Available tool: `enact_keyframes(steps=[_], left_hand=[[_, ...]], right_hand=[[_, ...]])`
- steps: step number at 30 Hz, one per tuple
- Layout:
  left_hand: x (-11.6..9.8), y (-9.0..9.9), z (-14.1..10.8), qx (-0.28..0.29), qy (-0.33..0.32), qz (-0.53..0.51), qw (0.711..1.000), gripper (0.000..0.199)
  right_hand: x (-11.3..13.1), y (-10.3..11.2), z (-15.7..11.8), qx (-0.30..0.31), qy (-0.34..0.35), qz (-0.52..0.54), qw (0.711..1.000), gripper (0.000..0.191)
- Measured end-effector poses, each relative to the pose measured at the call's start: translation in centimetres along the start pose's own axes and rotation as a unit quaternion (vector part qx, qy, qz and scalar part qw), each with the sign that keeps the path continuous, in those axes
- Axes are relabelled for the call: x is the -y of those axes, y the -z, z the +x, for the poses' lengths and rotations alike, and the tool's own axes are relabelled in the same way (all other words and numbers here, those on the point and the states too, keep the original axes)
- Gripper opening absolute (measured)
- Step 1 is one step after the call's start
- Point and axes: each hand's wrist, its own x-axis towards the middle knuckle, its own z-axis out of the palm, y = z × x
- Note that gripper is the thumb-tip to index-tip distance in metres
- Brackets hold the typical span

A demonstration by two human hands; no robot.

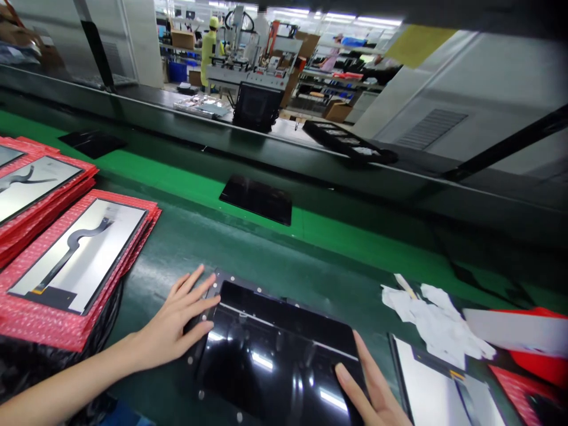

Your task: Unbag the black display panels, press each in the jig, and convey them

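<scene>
A dark green bench (pixel 177 236) spans the view, with a bright green flat strip (pixel 323 228) running along its far edge. Toward the near left corner lies a stack of red bubble-wrap sheets (pixel 44 328), topped by a white-backed display. By the bench's near edge, a glossy black rectangular panel (pixel 284 367) rests over a dark plate dotted with round silver spots (pixel 194 378). The left hand (pixel 171 325) touches its left edge, fingers spread; the right hand (pixel 375 390) pinches its right edge, thumb on the face. Crumpled white cloth (pixel 426 322) lies toward the bench's right end.
</scene>
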Motion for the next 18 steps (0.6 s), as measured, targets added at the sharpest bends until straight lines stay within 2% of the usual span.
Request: enact_keyframes(steps=[3, 8, 15, 18], left_hand=[[0.0, -0.1, -0.1, 0.019, 0.015, -0.009, 1.0, 0.054], [-0.2, -0.3, -0.3, 0.044, -0.02, 0.006, 0.999, 0.056], [-0.5, 0.3, -0.3, 0.085, -0.038, 0.028, 0.995, 0.055], [-0.7, 0.7, -0.2, 0.099, -0.048, 0.044, 0.993, 0.072]], right_hand=[[1.6, -0.2, -0.3, 0.002, -0.087, 0.062, 0.994, 0.079], [3.6, -1.2, -0.9, -0.032, -0.145, 0.125, 0.981, 0.085], [5.0, -1.4, -1.4, -0.053, -0.165, 0.165, 0.971, 0.088], [5.3, -1.5, -1.5, -0.059, -0.173, 0.173, 0.968, 0.087]])
